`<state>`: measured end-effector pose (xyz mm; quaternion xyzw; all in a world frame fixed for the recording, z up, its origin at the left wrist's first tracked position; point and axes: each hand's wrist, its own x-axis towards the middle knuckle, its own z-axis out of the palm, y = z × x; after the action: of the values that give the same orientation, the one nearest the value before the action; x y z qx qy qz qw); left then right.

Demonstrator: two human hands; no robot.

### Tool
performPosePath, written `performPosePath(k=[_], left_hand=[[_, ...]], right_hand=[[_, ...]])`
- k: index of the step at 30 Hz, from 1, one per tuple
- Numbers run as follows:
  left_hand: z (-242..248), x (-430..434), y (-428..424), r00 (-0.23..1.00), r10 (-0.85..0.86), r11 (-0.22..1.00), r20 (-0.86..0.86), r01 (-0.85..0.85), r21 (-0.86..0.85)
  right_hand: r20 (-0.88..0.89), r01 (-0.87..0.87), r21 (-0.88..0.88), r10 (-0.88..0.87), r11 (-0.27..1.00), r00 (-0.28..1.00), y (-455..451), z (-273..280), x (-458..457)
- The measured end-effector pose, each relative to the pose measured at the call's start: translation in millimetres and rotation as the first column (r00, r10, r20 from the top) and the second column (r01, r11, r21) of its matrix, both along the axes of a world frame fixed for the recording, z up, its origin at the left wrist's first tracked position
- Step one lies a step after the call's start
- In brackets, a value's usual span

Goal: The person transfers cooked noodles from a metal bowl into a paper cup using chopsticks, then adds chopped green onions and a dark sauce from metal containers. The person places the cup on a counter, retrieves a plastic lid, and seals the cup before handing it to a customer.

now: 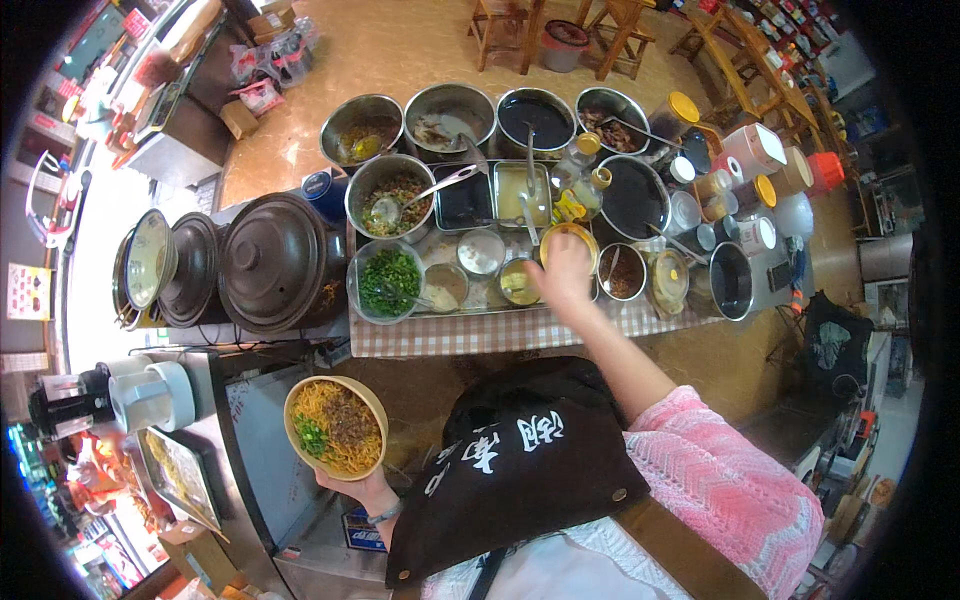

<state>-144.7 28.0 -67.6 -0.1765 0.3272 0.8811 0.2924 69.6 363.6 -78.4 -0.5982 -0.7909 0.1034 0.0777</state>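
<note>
A paper bowl of noodles (337,427), topped with minced meat and chopped green onion, rests in my left hand (356,487), held from below at its near side. Over a round yellow-rimmed container (590,238) reaches my right hand (562,270); its fingertips are over the opening, and whether they hold anything is hidden. Left of that hand stands a small container with yellowish contents (517,283). A steel bowl of dark red seasoning (621,274) is to its right. Chopped green onion fills a clear bowl (390,281) at the counter's left.
Steel pots (450,120) with ladles line the far side. Two glass bottles (589,180) stand behind my right hand. Large lidded dark pots (277,262) are at left, and lidded jars (757,234) crowd the right. A checkered cloth (465,335) hangs along the near edge.
</note>
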Motion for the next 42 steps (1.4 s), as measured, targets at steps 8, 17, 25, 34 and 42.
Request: performPosePath(k=[8, 17, 25, 34, 42], left_hand=[[4.4, -6.9, 51.3, 0.978, -0.201, 0.978, -0.056, 0.204, 0.043], [16.8, 5.6, 78.7, 0.914, -0.382, 0.915, -0.141, 0.395, 0.082], [20.3, 13.7, 85.6, 0.922, -0.369, 0.920, -0.119, 0.381, 0.089], [14.2, 7.1, 54.7, 0.975, -0.203, 0.975, -0.088, 0.209, 0.073], [5.6, -2.5, 42.7, 0.986, -0.158, 0.984, -0.058, 0.162, 0.070]], right_hand=[[0.313, 0.373, -0.297, -0.280, 0.879, 0.908, 29.5, -24.0, 31.8], [0.125, 0.373, -0.310, -0.351, 0.874, 0.928, 23.2, -1.0, 58.7], [0.203, 0.456, -0.430, -0.409, 0.779, 0.890, 15.9, -1.9, 138.6], [-0.476, -0.339, -0.508, 0.069, 0.792, 0.877, -38.4, -15.5, -33.2], [-0.310, -0.546, -0.262, 0.466, 0.796, 0.829, -62.9, -46.2, -136.0]])
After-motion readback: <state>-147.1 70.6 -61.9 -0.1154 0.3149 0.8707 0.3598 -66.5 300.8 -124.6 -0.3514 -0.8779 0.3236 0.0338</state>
